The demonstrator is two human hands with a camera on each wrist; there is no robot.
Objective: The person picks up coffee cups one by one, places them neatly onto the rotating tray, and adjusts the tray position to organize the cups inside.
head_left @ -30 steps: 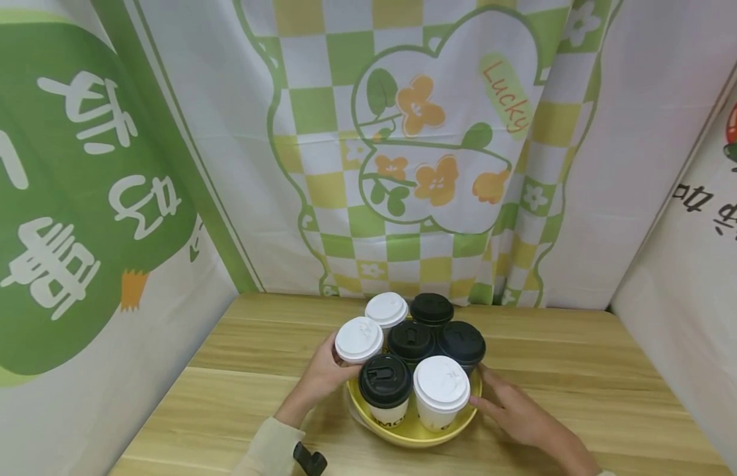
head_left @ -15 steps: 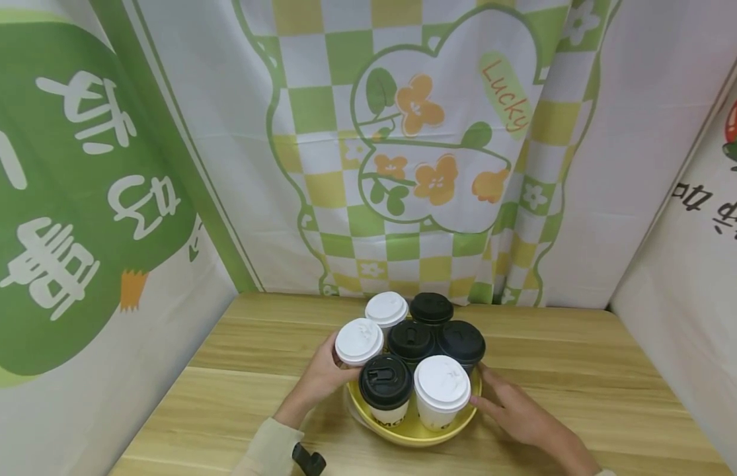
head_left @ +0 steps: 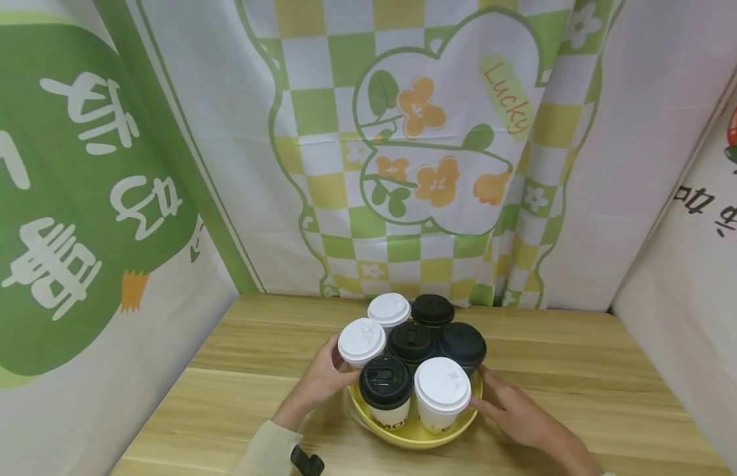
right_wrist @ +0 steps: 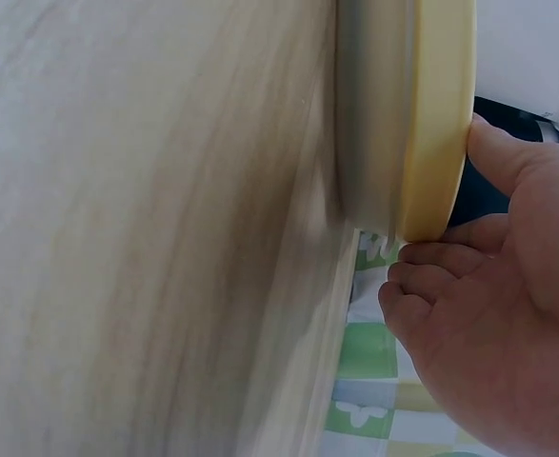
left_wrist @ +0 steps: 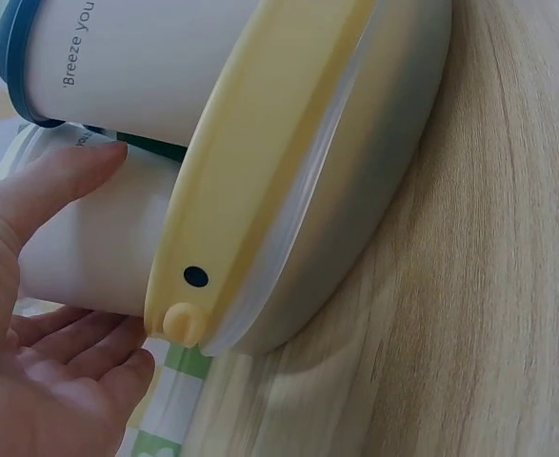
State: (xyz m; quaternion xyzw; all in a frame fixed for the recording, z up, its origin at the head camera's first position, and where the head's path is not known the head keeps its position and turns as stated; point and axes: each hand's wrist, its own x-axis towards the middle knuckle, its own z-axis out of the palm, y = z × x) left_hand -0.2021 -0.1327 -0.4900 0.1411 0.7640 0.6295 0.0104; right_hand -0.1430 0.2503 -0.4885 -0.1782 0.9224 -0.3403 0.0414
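Note:
A yellow basin (head_left: 404, 441) on the table holds several lidded paper cups. At its left side my left hand (head_left: 323, 378) grips a white-lidded paper cup (head_left: 361, 344); in the left wrist view the thumb lies across the cup (left_wrist: 98, 228) and the fingers bend beneath it. My right hand (head_left: 519, 413) touches the basin's right side, its thumb and fingertips spread along the yellow rim (right_wrist: 439, 143). Near it are a white-lidded cup (head_left: 443, 390) in front and a black-lidded cup (head_left: 462, 345) behind. Another black-lidded cup (head_left: 386, 387) stands beside my left thumb.
Wooden table (head_left: 249, 377) surrounds the basin. Further cups stand at the basin's middle and back, among them a white-lidded one (head_left: 388, 309) and a black-lidded one (head_left: 432, 309). A checked, printed curtain (head_left: 404, 251) hangs behind, with printed cloth at both sides.
Almost nothing differs. The view has shifted very slightly; both hands keep their places at the basin, and the cups stand as before.

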